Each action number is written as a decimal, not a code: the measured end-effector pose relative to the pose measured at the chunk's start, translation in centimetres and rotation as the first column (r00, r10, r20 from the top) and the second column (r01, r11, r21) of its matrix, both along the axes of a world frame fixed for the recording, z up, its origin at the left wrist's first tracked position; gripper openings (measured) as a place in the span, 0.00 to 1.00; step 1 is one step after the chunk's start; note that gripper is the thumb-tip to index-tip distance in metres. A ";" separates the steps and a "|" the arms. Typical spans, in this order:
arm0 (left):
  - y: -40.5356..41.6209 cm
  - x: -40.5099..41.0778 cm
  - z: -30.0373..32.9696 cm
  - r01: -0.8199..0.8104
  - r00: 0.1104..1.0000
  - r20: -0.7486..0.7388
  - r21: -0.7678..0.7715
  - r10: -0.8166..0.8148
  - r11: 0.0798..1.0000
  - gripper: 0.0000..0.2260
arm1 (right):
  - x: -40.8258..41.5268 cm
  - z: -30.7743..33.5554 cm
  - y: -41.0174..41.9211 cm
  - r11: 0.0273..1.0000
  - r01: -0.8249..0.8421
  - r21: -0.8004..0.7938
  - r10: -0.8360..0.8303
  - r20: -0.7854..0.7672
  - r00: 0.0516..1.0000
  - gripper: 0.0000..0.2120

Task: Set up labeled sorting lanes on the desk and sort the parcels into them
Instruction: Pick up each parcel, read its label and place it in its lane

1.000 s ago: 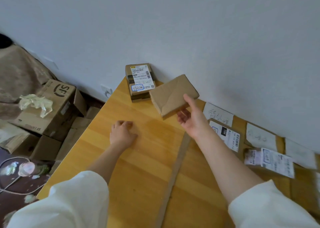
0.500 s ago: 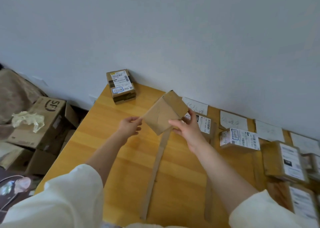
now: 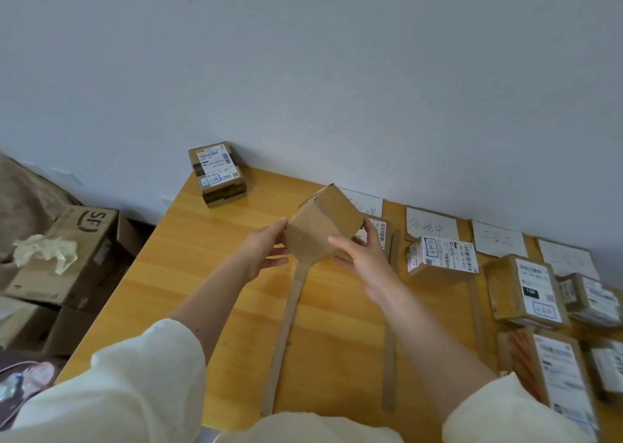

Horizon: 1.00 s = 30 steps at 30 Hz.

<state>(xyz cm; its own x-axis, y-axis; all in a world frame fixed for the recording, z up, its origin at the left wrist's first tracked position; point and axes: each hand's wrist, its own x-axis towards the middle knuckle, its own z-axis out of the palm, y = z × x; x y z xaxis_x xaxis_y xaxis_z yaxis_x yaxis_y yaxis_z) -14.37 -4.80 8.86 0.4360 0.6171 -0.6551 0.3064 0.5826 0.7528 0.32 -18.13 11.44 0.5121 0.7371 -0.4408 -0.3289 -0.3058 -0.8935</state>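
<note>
The desk (image 3: 209, 274) is smooth, lightly glossy yellow wood. The box (image 3: 322, 227) and the strips (image 3: 286, 328) lying on the desk are matt brown cardboard, and the labels (image 3: 431, 228) by the wall are white paper. The sleeves (image 3: 135, 385) are soft cream cloth.

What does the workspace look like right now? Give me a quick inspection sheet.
Surface: wooden desk, with cardboard strips lying as lane dividers.
Job's things: plain brown parcel held above the desk; stack of labelled parcels at the far left corner; handwritten paper labels along the wall; more parcels in the right lanes.
Clutter: nothing seen on the desk.
Grippers: left hand and right hand hold the parcel from either side.
Cables: nothing seen clearly.
Surroundings: large cardboard boxes on the floor to the left, crumpled plastic on top; plain wall behind.
</note>
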 end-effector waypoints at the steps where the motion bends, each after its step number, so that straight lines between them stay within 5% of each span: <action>1: -0.2 0.0 0.0 0.001 1.000 0.014 -0.009 0.000 1.000 0.17 | 0.0 0.2 -0.2 1.000 0.007 0.004 -0.007 -0.040 0.999 0.34; 7: -1.1 0.0 -0.1 0.005 0.984 0.177 -0.035 0.001 0.999 0.09 | 0.9 -0.3 -0.8 0.974 0.225 -0.028 -0.211 -0.478 0.853 0.28; 20: -1.8 0.2 -0.3 0.001 0.985 0.172 -0.014 0.002 1.000 0.16 | 0.3 0.6 -3.2 0.999 0.034 0.027 -0.018 -0.442 0.897 0.12; 27: -2.2 0.8 0.0 0.022 0.982 0.188 -0.025 -0.017 0.999 0.14 | 0.6 0.5 -3.4 0.997 0.034 0.068 -0.002 -0.417 0.909 0.13; 30: -2.3 0.8 -0.2 0.113 0.978 0.174 0.006 -0.112 0.994 0.21 | 0.6 0.3 -3.6 0.997 0.022 0.075 0.010 -0.410 0.912 0.14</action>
